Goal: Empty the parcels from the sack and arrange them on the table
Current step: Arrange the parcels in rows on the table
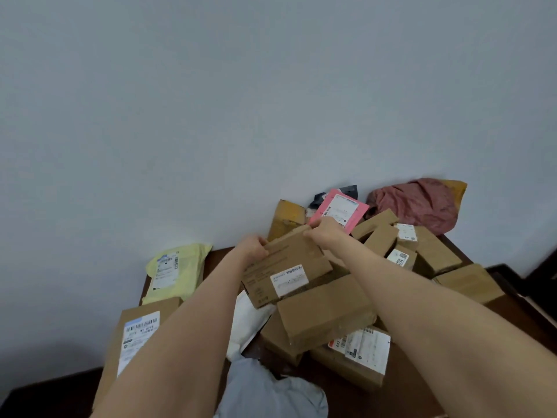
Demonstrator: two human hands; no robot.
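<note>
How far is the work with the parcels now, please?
Done: the parcels appear emptied out. A crumpled red bag, perhaps the sack, lies at the back, and a yellow packet lies apart on the table.
In hand: the left hand and right hand grip a flat box.
Left: the heap of boxes is unsorted.

A plain indoor room was shown, used for sorting post; whether a home or a depot could not be told. A dark wooden table [410, 399] was set against a bare pale wall [211, 101]. On the table cardboard boxes [325, 309] were heaped, a yellow mailing bag [174, 273] was laid at its left end, and printed shipping labels [138, 336] were stuck on most.
</note>
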